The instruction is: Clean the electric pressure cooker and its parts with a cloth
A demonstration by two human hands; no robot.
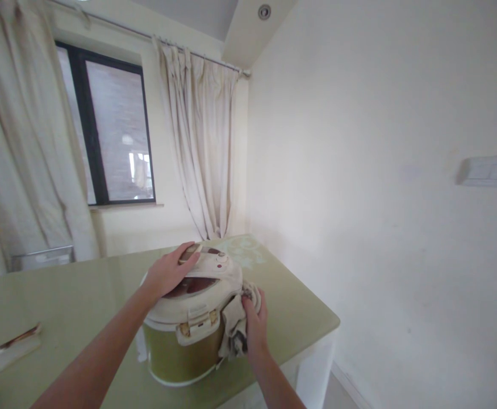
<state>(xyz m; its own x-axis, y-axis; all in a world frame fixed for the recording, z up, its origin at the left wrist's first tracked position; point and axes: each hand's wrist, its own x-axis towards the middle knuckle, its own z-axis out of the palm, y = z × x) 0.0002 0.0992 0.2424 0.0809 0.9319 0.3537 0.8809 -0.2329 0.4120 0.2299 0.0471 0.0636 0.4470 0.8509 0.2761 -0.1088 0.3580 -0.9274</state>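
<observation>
An electric pressure cooker [180,355] with a white lid and a greenish-gold body stands upright near the front right of the table. Across its lid lies my left hand [175,270], its fingers and thumb closed around the handle on top. My right hand [254,321] grips a crumpled grey-white cloth [234,326] and presses it against the cooker's right side. Part of the cloth is hidden behind my fingers. A white latch piece with brownish stains shows at the cooker's front.
The pale green glass tabletop [116,284] ends at a rounded corner on the right, close to the white wall [359,227]. An opened white packet [19,345] lies at the left. Behind the table are curtains [201,130] and a dark-framed window [118,125].
</observation>
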